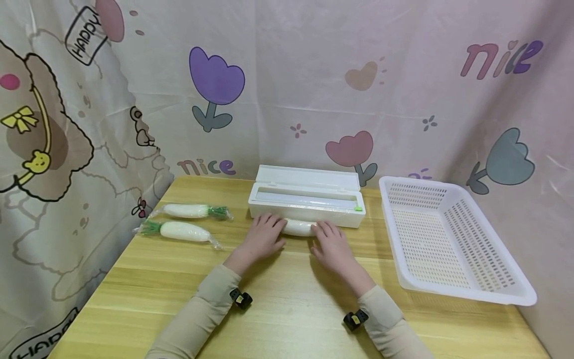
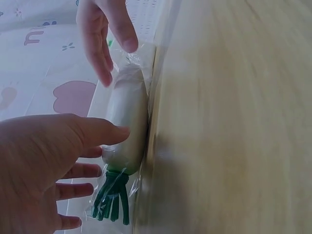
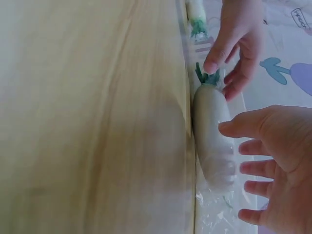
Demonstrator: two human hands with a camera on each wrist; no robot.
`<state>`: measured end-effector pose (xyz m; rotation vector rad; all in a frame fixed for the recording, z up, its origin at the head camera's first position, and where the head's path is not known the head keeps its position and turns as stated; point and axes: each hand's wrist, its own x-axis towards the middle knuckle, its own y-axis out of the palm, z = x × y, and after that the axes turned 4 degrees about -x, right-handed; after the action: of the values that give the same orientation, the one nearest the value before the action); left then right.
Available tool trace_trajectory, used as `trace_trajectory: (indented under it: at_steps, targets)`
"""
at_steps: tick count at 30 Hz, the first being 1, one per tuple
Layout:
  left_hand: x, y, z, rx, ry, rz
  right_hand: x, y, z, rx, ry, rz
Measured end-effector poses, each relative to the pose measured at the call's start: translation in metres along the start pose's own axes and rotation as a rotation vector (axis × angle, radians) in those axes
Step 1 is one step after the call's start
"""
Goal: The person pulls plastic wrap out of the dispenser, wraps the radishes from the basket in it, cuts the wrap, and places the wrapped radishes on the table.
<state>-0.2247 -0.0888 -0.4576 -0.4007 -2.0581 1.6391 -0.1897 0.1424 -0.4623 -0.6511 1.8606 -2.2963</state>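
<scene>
A white radish (image 1: 299, 228) with green leaves (image 2: 113, 197) lies sideways along the front of a white cling film box (image 1: 334, 218). Clear film (image 3: 212, 212) surrounds it and crinkles past its leafless end. My left hand (image 1: 264, 235) is at the leafy end, its thumb lying over the radish and its other fingers spread behind. At the opposite end is my right hand (image 1: 333, 247), thumb against the radish and fingers loosely extended. Neither hand curls tightly round it. The box's lid (image 1: 308, 177) is raised, and a green slider (image 1: 358, 208) sits at its right end.
Two film-wrapped radishes, one farther back (image 1: 188, 211) and one nearer (image 1: 185, 231), lie at the table's left. A white perforated basket (image 1: 468, 294) stands at the right. Behind the wooden table (image 1: 287, 309) hangs a printed curtain (image 1: 287, 75).
</scene>
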Motion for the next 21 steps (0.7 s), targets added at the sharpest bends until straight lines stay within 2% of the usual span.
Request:
trace_trajectory:
  at_steps: [3, 6, 10, 13, 17, 21]
  targets:
    - [-0.002, 0.001, 0.002, -0.015, 0.005, -0.016, -0.002, -0.003, -0.004, 0.082, 0.006, -0.065]
    - [-0.005, 0.001, 0.004, -0.029, 0.012, -0.032, -0.002, -0.006, -0.01, 0.159, 0.019, -0.182]
    - [-0.006, 0.001, 0.006, -0.034, 0.021, -0.045, 0.001, -0.009, -0.021, 0.232, 0.072, -0.34]
    - [-0.007, 0.001, 0.007, -0.031, 0.029, -0.053, 0.005, -0.01, -0.03, 0.266, 0.131, -0.415]
    - [-0.008, 0.0, 0.006, -0.029, 0.036, -0.054, 0.011, -0.01, -0.042, 0.307, 0.234, -0.454]
    - [-0.01, 0.0, 0.005, -0.021, 0.029, -0.038, 0.016, -0.009, -0.053, 0.333, 0.367, -0.391]
